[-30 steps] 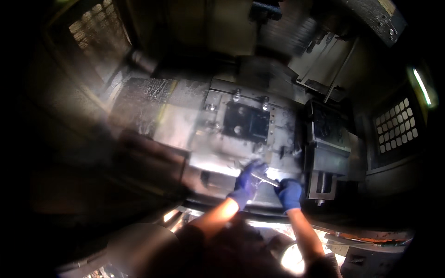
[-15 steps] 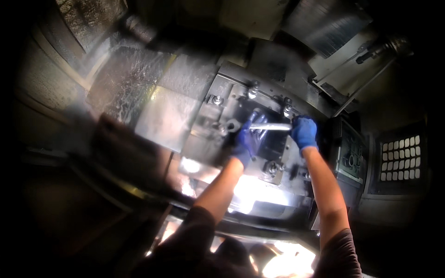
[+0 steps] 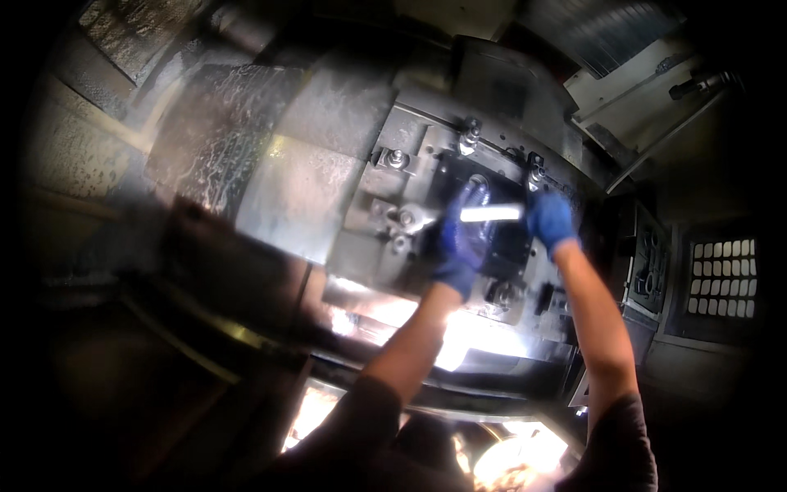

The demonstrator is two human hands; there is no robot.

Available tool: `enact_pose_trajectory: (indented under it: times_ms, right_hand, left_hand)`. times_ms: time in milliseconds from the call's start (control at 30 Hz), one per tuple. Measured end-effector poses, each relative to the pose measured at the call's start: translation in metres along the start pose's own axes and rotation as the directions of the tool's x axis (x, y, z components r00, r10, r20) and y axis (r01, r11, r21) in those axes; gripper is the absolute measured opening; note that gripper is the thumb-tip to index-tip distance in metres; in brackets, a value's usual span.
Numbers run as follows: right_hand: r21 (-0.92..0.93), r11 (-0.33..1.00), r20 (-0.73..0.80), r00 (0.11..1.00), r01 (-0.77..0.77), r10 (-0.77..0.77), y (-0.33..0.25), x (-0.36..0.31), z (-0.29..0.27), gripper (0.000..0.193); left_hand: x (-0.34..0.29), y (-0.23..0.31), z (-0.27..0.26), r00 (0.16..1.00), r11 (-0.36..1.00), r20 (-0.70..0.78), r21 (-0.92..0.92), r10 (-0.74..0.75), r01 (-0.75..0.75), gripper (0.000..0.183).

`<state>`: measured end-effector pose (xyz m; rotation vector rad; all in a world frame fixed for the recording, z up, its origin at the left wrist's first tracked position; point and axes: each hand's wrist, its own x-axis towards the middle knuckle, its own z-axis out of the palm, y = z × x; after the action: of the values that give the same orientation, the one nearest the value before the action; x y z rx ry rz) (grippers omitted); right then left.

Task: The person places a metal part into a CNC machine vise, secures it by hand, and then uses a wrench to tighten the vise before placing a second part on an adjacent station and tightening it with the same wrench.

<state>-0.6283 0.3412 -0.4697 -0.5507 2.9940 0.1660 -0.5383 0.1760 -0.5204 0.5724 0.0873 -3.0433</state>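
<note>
While both forearms reach up from the lower edge into the machine enclosure, the left hand (image 3: 461, 246), in a blue glove, lies over the dark fixture block (image 3: 500, 246) at the middle of the scene, its fingers curled about the left end of a bright metal bar (image 3: 490, 213). The right hand (image 3: 551, 220), likewise gloved in blue, is closed at the bar's right end, just beside a clamp bolt (image 3: 537, 174) on the far right corner of the block. The bar lies nearly level between the two hands, spanning the upper part of the dark block; whether it touches the block cannot be told. Motion blur softens the left hand, so the exact set of its fingers is unclear.

Left of the left hand, a round silver fitting (image 3: 407, 217) stands on the grey machine plate (image 3: 377, 197), with a second clamp bolt (image 3: 394, 158) farther off and a third (image 3: 470, 131) at the far edge of the plate. Left again, a slanted sheet-metal cover (image 3: 295, 197) glistens wet, and beyond it lies a darker panel (image 3: 213, 139) strewn with chips. Near the person, below the block, bright light glares off a metal ledge (image 3: 467, 336). At the far right a perforated grille (image 3: 720, 277) shows pale openings.
</note>
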Motion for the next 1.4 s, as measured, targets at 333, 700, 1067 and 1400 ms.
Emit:
enact_pose_trajectory:
  times_ms: [333,700,1067,1400]
  right_hand:
    - [0.192,0.938,-0.019,0.955,-0.289,0.297,-0.105,-0.192,-0.002,0.013]
    - [0.188,0.945,0.343,0.919,-0.268,0.193,-0.031,-0.192,-0.069,0.027]
    - [-0.274,0.941,-0.412,0.908,-0.197,0.071,0.254,-0.084,-0.108,0.020]
    - [-0.303,0.953,-0.458,0.873,0.024,-0.168,0.291,0.066,-0.052,0.019]
  left_hand:
    - [-0.056,0.000,-0.014,0.914,0.913,-0.237,0.168,-0.329,0.372,0.053]
    - [-0.081,-0.008,0.021,0.898,0.864,-0.276,0.283,-0.343,0.417,0.044]
    - [0.090,-0.228,0.085,0.859,0.864,0.100,0.093,-0.502,0.494,0.037]
    - [0.147,-0.217,0.064,0.944,0.923,0.101,0.265,-0.313,0.278,0.042]
